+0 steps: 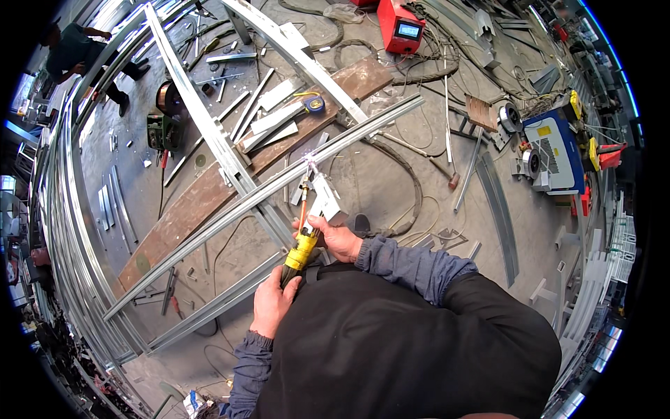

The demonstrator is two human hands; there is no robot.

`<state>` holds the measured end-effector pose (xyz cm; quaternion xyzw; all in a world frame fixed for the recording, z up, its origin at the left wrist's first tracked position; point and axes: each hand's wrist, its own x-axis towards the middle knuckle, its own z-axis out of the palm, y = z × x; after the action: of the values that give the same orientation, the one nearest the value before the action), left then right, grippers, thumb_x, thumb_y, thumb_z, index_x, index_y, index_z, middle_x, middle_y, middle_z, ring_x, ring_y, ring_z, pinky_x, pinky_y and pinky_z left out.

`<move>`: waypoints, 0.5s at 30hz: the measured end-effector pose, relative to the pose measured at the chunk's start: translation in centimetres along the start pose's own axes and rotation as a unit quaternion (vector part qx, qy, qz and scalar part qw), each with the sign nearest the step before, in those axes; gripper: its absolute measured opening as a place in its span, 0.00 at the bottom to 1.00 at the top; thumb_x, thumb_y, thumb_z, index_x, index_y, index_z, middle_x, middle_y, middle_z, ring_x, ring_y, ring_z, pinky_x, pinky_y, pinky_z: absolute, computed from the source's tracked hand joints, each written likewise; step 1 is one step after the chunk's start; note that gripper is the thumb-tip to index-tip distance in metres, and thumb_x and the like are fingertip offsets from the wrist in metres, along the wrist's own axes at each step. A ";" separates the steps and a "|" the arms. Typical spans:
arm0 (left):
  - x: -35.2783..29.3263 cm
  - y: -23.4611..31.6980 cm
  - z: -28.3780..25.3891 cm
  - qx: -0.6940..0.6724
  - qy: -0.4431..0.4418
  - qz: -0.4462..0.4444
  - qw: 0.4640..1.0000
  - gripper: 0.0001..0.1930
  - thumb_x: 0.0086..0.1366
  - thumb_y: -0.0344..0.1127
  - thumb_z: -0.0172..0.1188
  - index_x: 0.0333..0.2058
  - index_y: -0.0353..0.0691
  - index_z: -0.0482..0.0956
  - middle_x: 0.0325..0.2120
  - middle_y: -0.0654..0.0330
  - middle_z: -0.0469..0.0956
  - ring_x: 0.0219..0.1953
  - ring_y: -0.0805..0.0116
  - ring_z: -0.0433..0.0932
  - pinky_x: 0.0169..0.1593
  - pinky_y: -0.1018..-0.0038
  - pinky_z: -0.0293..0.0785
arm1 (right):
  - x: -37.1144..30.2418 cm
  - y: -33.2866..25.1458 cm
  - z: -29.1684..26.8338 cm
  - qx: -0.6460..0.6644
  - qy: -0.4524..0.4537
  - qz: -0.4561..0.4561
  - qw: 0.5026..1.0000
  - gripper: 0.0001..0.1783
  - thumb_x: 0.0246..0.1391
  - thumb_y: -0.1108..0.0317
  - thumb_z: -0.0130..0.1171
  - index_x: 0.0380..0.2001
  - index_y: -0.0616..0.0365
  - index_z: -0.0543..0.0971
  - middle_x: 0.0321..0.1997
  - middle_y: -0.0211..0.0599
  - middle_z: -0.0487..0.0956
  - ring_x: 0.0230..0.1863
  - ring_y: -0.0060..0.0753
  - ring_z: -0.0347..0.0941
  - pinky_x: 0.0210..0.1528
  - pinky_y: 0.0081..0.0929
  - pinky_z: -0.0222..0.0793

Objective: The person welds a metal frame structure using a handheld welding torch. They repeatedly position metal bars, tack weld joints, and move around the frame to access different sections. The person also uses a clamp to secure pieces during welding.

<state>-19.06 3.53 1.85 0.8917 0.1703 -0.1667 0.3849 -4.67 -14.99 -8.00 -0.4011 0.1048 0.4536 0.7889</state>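
Note:
A welding torch (pixel 302 253) with a yellow handle and a thin copper-coloured neck points away from me. My left hand (pixel 273 300) is wrapped round the rear of its handle. Closer to the neck, my right hand (pixel 340 241) is closed on the handle's front part. A bright glow shows at the torch tip, against the long metal rail (pixel 258 197) that crosses the frame. Just past my right fingers is a short pale metal piece (pixel 328 202); whether they also touch it, I cannot tell.
A rusty plank (pixel 192 222) lies under the frame, bearing metal offcuts and a blue tape measure (pixel 315 104). Cables (pixel 419 199) loop over the floor. A red machine (pixel 401 28) with a screen and a blue-white machine (pixel 555 150) stand beyond. Another person (pixel 87 56) is at far left.

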 end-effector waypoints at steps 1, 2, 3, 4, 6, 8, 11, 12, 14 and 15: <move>0.0 0.0 0.0 0.000 0.000 0.000 1.000 0.20 0.70 0.47 0.71 0.50 0.38 0.80 0.31 0.39 0.84 0.38 0.33 0.84 0.38 0.52 0.78 | 0.0 0.0 0.0 0.000 -0.001 0.000 1.000 0.30 0.74 0.47 0.60 0.64 0.60 0.75 0.61 0.38 0.84 0.61 0.37 0.82 0.65 0.45 0.78; 0.0 0.0 0.0 0.000 0.000 0.000 1.000 0.20 0.70 0.47 0.71 0.50 0.38 0.80 0.31 0.39 0.84 0.38 0.33 0.84 0.38 0.52 0.78 | 0.0 0.0 0.1 0.000 0.001 -0.001 1.000 0.30 0.74 0.46 0.60 0.64 0.60 0.75 0.61 0.38 0.84 0.60 0.36 0.82 0.65 0.44 0.78; 0.0 0.1 -0.1 0.001 -0.001 0.000 1.000 0.20 0.70 0.47 0.71 0.50 0.38 0.80 0.31 0.39 0.84 0.38 0.33 0.84 0.38 0.52 0.78 | 0.0 0.1 0.1 -0.001 0.002 -0.002 1.000 0.30 0.74 0.46 0.59 0.64 0.60 0.76 0.60 0.38 0.84 0.60 0.36 0.82 0.65 0.44 0.78; 0.0 0.1 -0.1 0.001 -0.001 0.001 1.000 0.20 0.70 0.47 0.71 0.50 0.38 0.80 0.31 0.39 0.84 0.38 0.33 0.84 0.38 0.52 0.78 | 0.0 0.1 0.1 -0.002 0.004 -0.003 1.000 0.30 0.74 0.46 0.59 0.63 0.60 0.76 0.60 0.38 0.84 0.60 0.36 0.82 0.65 0.43 0.78; -0.1 0.1 -0.2 0.000 -0.001 -0.003 1.000 0.20 0.70 0.47 0.70 0.50 0.38 0.80 0.31 0.39 0.84 0.38 0.33 0.83 0.38 0.52 0.78 | 0.2 0.3 0.0 -0.005 0.004 0.003 1.000 0.30 0.74 0.45 0.59 0.63 0.61 0.77 0.59 0.39 0.85 0.59 0.35 0.82 0.65 0.42 0.77; -0.1 0.2 -0.2 -0.002 -0.003 -0.010 1.000 0.20 0.70 0.47 0.70 0.50 0.38 0.80 0.31 0.39 0.84 0.38 0.32 0.83 0.38 0.51 0.78 | 0.2 0.4 0.0 -0.009 0.004 0.006 1.000 0.31 0.73 0.45 0.59 0.62 0.61 0.78 0.59 0.39 0.85 0.58 0.34 0.82 0.65 0.41 0.77; -0.1 -0.1 -0.1 -0.007 0.002 -0.002 1.000 0.20 0.71 0.47 0.70 0.51 0.38 0.80 0.32 0.38 0.84 0.39 0.32 0.83 0.39 0.51 0.78 | 0.1 0.2 0.2 -0.013 0.004 0.005 1.000 0.31 0.73 0.44 0.59 0.62 0.61 0.78 0.58 0.39 0.85 0.58 0.33 0.82 0.65 0.41 0.77; -0.1 -0.1 -0.1 -0.003 0.002 -0.001 1.000 0.20 0.71 0.47 0.70 0.51 0.38 0.80 0.31 0.39 0.84 0.39 0.32 0.84 0.39 0.51 0.78 | 0.2 0.3 0.1 -0.013 0.002 0.006 1.000 0.31 0.73 0.44 0.59 0.62 0.61 0.78 0.58 0.39 0.85 0.58 0.33 0.82 0.65 0.41 0.77; -0.2 -0.3 -0.1 0.004 0.001 -0.001 1.000 0.20 0.71 0.48 0.69 0.51 0.39 0.80 0.31 0.40 0.85 0.39 0.33 0.84 0.39 0.52 0.79 | 0.2 0.2 0.3 -0.013 0.002 0.006 1.000 0.31 0.73 0.44 0.59 0.62 0.61 0.77 0.58 0.39 0.85 0.58 0.33 0.82 0.65 0.41 0.77; -0.2 -0.4 0.0 0.003 -0.005 -0.006 1.000 0.21 0.71 0.49 0.69 0.52 0.39 0.80 0.31 0.40 0.85 0.39 0.33 0.84 0.39 0.50 0.79 | 0.0 0.1 0.5 -0.013 0.004 0.006 1.000 0.31 0.73 0.44 0.59 0.63 0.61 0.77 0.58 0.39 0.85 0.58 0.33 0.82 0.65 0.41 0.77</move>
<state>-19.40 3.80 1.66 0.8907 0.1732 -0.1741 0.3824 -4.80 -14.57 -7.69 -0.4123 0.1043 0.4582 0.7805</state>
